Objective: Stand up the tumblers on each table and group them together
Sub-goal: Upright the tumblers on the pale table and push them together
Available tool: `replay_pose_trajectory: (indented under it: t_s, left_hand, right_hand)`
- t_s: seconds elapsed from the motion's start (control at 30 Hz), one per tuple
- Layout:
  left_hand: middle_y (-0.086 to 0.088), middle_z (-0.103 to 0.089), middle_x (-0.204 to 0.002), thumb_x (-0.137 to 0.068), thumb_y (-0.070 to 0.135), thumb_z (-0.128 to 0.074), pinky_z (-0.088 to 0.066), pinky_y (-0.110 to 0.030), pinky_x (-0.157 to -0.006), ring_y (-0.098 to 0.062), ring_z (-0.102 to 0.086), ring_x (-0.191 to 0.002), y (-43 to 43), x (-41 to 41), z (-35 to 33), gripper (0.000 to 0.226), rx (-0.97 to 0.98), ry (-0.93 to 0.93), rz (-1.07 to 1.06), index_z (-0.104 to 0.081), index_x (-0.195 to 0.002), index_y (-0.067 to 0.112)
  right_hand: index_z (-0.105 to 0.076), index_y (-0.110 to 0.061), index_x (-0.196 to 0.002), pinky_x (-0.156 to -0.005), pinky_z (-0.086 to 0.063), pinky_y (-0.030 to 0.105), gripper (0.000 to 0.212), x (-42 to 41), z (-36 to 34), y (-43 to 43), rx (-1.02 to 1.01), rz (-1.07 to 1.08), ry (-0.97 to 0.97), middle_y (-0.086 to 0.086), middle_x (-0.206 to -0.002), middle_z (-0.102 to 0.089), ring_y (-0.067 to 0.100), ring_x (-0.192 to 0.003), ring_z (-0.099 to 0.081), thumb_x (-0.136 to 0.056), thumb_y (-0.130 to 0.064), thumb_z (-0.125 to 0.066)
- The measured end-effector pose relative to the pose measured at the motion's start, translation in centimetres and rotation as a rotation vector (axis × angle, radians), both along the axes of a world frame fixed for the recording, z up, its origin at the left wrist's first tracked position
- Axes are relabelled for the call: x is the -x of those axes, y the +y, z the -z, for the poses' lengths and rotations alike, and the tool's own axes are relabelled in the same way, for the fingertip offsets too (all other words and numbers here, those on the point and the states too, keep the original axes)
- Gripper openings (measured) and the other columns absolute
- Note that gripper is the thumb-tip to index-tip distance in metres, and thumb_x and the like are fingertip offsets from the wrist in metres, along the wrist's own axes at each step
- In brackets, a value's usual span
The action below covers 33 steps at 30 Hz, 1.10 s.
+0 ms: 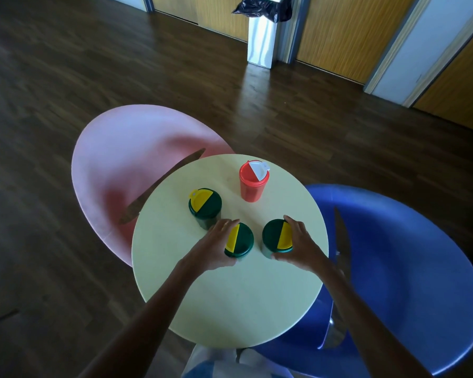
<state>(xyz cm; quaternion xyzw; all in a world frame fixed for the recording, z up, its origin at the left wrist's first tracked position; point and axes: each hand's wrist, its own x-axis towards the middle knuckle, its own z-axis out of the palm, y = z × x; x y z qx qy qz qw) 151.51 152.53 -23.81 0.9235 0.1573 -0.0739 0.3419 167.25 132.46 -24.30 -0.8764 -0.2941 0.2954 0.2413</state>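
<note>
- Your left hand (216,245) is wrapped round the side of the nearest green cup (239,242), fingers over the far rim of its lid and thumb under the near edge; it is gripping that cup, which stands upright on the round tabletop (230,301).
- Your right hand (301,242) grips the second green cup (276,237) the same way, from its right side, fingertips at the yellow flap and thumb low on the near wall. This cup is upright too, just beside the first with a narrow gap between them.
- These look like light, stiff plastic cups with snap lids, so they should slide or lift easily. Hold the wall below the lid rim rather than the hinged yellow flap, which could pop open. Smooth plastic may slip under a loose pinch, so keep thumb opposite fingers.
- Whether any cup holds liquid I cannot tell, as the lids hide the insides; treat them as possibly weighted.
- Further on, a third green cup (205,207) stands upright near your left fingertips, its flap tab pointing up-left.
- Farthest, the red cup (253,182) with a white flap stands upright, apart from the green ones.
- All four appear upright; in my judgement, gathering them closer is what remains at this tabletop.
</note>
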Motion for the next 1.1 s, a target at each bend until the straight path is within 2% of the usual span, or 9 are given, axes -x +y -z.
replay_pose_trajectory:
  t_s: [0.17,0.27,0.37,0.5,0.67,0.83,0.97,1.1]
  left_hand:
    - [-0.003,-0.036,-0.133,-0.053,0.056,-0.079,-0.051,-0.045,-0.089,-0.023,-0.044,-0.120,-1.2,0.2,0.2,0.102,-0.085,0.005,-0.230,-0.030,-0.137,0.026]
    - [-0.003,-0.032,-0.135,-0.054,0.049,-0.080,-0.048,-0.045,-0.093,-0.023,-0.041,-0.122,-1.5,0.2,0.4,0.105,0.002,0.006,-0.204,-0.024,-0.140,0.023]
    - [-0.002,-0.035,-0.132,-0.057,0.039,-0.083,-0.048,-0.039,-0.094,-0.020,-0.046,-0.118,-0.9,-0.1,0.3,0.099,0.043,-0.005,-0.177,-0.028,-0.138,0.019]
    - [-0.002,-0.041,-0.122,-0.049,0.046,-0.086,-0.050,-0.035,-0.086,-0.020,-0.051,-0.106,-1.5,-0.3,0.1,0.095,0.032,-0.025,-0.268,-0.037,-0.127,0.020]
    - [-0.003,-0.042,-0.118,-0.048,0.050,-0.085,-0.052,-0.038,-0.083,-0.021,-0.050,-0.105,-2.5,0.1,0.6,0.094,0.013,-0.052,-0.342,-0.037,-0.124,0.021]
    - [-0.002,-0.041,-0.121,-0.049,0.055,-0.083,-0.053,-0.039,-0.084,-0.021,-0.051,-0.106,-1.9,0.0,0.7,0.097,0.006,-0.019,-0.300,-0.034,-0.127,0.022]
    - [0.000,-0.040,-0.125,-0.049,0.057,-0.077,-0.052,-0.042,-0.088,-0.020,-0.049,-0.113,-1.8,0.4,0.7,0.099,0.031,-0.018,-0.281,-0.032,-0.131,0.026]
    - [0.000,-0.043,-0.124,-0.053,0.049,-0.080,-0.050,-0.039,-0.091,-0.018,-0.049,-0.112,-1.7,0.7,0.6,0.094,0.072,-0.045,-0.275,-0.036,-0.132,0.023]
  right_hand:
    - [-0.019,-0.027,-0.146,-0.099,-0.041,0.033,0.104,0.0,-0.1,-0.1,-0.065,-0.066,0.054,-0.002,-0.148,-0.028,0.020,-0.134,-0.036,-0.063,-0.027,-0.082]
    - [-0.023,-0.020,-0.145,-0.098,-0.037,0.027,0.101,0.1,-0.1,0.2,-0.079,-0.049,0.078,0.002,-0.144,-0.032,0.020,-0.132,-0.036,-0.064,-0.027,-0.082]
    - [-0.029,-0.018,-0.140,-0.095,-0.041,0.029,0.098,0.6,0.0,0.3,-0.074,0.062,0.042,0.003,-0.136,-0.036,0.021,-0.125,-0.042,-0.060,-0.036,-0.084]
    - [-0.031,-0.019,-0.139,-0.091,-0.044,0.031,0.099,2.0,0.0,0.6,-0.082,0.125,-0.033,0.000,-0.134,-0.038,0.020,-0.120,-0.045,-0.058,-0.042,-0.083]
    - [-0.033,-0.021,-0.136,-0.090,-0.045,0.032,0.097,2.4,-0.1,0.4,-0.078,0.168,-0.035,-0.001,-0.130,-0.040,0.020,-0.118,-0.046,-0.056,-0.047,-0.082]
    - [-0.029,-0.023,-0.138,-0.088,-0.047,0.036,0.099,2.0,-0.1,0.1,-0.029,0.117,-0.026,-0.004,-0.133,-0.037,0.017,-0.121,-0.045,-0.057,-0.052,-0.080]
    - [-0.021,-0.027,-0.143,-0.091,-0.046,0.039,0.109,1.3,-0.2,-0.3,0.007,0.051,0.032,-0.004,-0.137,-0.034,0.017,-0.125,-0.043,-0.056,-0.056,-0.079]
    - [-0.027,-0.029,-0.138,-0.091,-0.048,0.042,0.105,1.1,-0.2,-0.5,0.001,0.027,0.042,-0.003,-0.132,-0.038,0.019,-0.118,-0.048,-0.051,-0.057,-0.078]
